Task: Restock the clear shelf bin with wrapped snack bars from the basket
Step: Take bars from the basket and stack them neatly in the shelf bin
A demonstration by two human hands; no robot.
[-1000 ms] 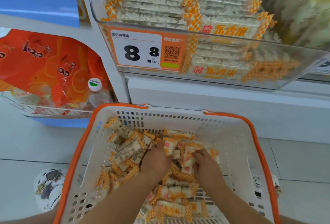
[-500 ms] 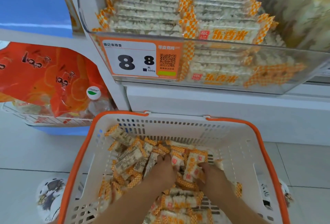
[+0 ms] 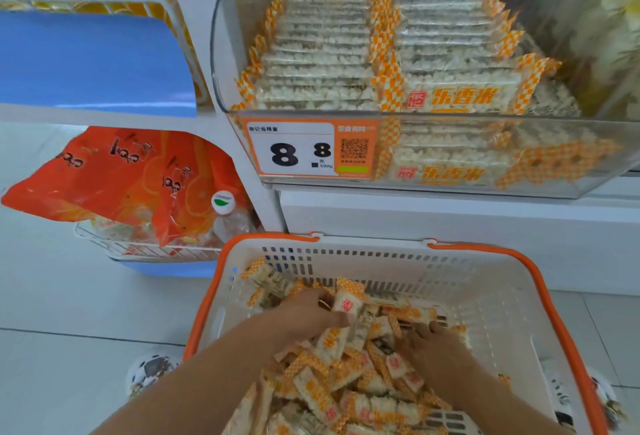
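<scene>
Head view: price tag (image 3: 292, 152) reads "8.8", "500g".

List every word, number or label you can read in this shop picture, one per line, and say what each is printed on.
"8.8": price tag on the clear shelf bin.
"元" and "500g": same tag, under the small 8.
"乐香米": front snack bar in the bin, and a lower bar seen through the bin front.
Tag heading, QR code caption: too small to read.
Bottle cap logo, orange bags, bars in the basket: blurred.
</scene>
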